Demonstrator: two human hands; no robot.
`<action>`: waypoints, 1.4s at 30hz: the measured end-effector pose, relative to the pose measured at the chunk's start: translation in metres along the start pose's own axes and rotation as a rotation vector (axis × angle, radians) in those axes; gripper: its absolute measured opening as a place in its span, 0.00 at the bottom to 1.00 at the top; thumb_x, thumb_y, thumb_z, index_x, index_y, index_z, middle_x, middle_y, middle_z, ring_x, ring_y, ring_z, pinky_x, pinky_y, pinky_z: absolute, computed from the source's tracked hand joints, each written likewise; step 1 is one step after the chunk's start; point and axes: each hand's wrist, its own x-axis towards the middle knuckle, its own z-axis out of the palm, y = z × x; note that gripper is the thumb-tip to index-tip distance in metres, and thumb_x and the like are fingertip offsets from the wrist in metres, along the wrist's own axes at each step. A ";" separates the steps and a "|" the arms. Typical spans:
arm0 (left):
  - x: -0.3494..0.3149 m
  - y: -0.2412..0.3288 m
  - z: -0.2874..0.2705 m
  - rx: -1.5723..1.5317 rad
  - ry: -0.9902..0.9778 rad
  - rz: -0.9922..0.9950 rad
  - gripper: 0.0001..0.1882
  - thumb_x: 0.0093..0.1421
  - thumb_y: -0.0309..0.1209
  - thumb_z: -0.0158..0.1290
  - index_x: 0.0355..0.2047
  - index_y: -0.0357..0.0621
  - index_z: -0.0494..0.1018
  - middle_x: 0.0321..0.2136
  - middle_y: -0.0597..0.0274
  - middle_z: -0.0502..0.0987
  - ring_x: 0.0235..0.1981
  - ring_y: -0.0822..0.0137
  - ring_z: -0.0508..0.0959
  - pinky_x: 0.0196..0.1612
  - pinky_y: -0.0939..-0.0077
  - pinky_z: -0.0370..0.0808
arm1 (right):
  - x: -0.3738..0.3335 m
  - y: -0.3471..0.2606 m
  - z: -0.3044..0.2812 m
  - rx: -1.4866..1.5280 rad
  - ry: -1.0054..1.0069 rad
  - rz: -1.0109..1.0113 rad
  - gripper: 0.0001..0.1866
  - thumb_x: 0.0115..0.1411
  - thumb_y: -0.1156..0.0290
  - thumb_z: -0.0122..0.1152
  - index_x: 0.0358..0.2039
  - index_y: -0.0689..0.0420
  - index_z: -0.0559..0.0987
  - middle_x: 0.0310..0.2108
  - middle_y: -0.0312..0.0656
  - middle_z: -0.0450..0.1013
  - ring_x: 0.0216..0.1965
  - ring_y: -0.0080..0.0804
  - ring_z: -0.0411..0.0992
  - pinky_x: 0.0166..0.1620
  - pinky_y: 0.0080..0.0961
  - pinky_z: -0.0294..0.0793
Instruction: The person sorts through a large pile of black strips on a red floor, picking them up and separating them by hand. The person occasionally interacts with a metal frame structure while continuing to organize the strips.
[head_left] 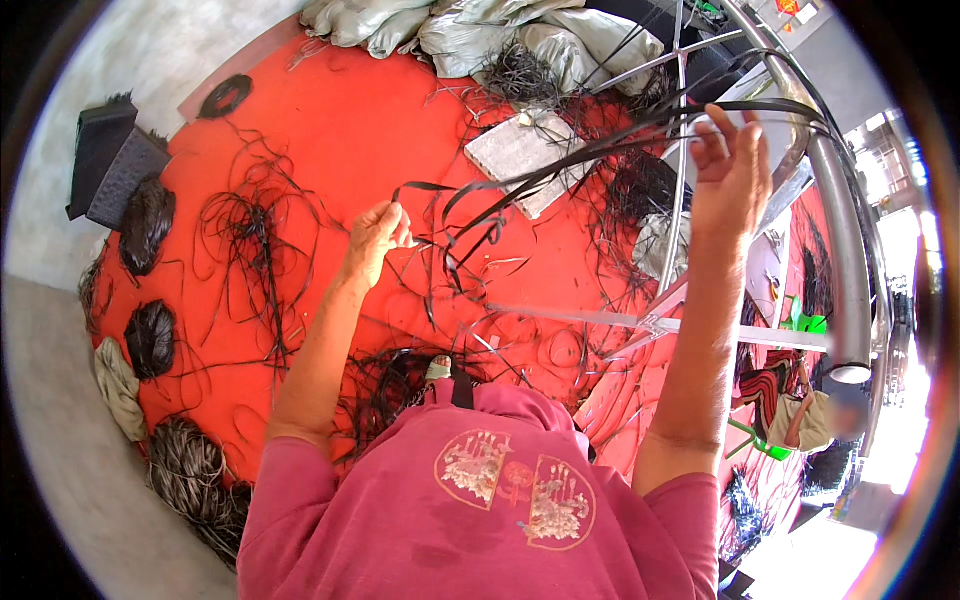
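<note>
My left hand (378, 238) is closed in a pinch on the end of a black strip, out in front of my chest. Several long, thin black strips (560, 165) stretch from near that hand up to the right, some looping back on themselves. They run over a thick curved metal pipe (828, 190) at the right. My right hand (733, 172) is raised beside the pipe, its fingers apart and half bent at the strips. The fingertips appear to touch them; no firm grip shows.
Tangled black strips (250, 230) litter the red floor (330, 110). A pale flat slab (530, 160) and white sacks (470, 40) lie farther off. Black coils and a dark box (125, 165) line the left wall. Metal frame bars (683, 200) stand right; a seated person (800, 420) is beyond.
</note>
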 end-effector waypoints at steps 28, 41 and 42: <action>0.095 0.079 0.014 -0.361 -0.450 0.108 0.15 0.63 0.41 0.42 0.37 0.42 0.68 0.29 0.66 0.68 0.29 0.73 0.67 0.46 0.68 0.68 | -0.186 0.123 -0.088 -0.741 -0.443 0.164 0.08 0.54 0.69 0.50 0.32 0.59 0.74 0.23 0.48 0.71 0.28 0.42 0.72 0.29 0.35 0.69; -0.009 -0.036 0.146 0.080 -0.419 -0.216 0.21 0.57 0.42 0.52 0.44 0.39 0.67 0.32 0.68 0.72 0.35 0.75 0.72 0.39 0.81 0.67 | -0.182 0.101 -0.070 -0.725 -0.291 0.375 0.10 0.44 0.72 0.53 0.27 0.63 0.74 0.18 0.53 0.69 0.24 0.46 0.71 0.27 0.35 0.68; -0.009 -0.037 0.149 0.077 -0.449 -0.207 0.19 0.57 0.40 0.53 0.43 0.39 0.68 0.31 0.69 0.72 0.34 0.76 0.72 0.37 0.83 0.67 | -0.185 0.090 -0.063 -0.846 -0.343 0.308 0.09 0.42 0.74 0.52 0.27 0.62 0.73 0.22 0.54 0.70 0.27 0.50 0.71 0.29 0.39 0.69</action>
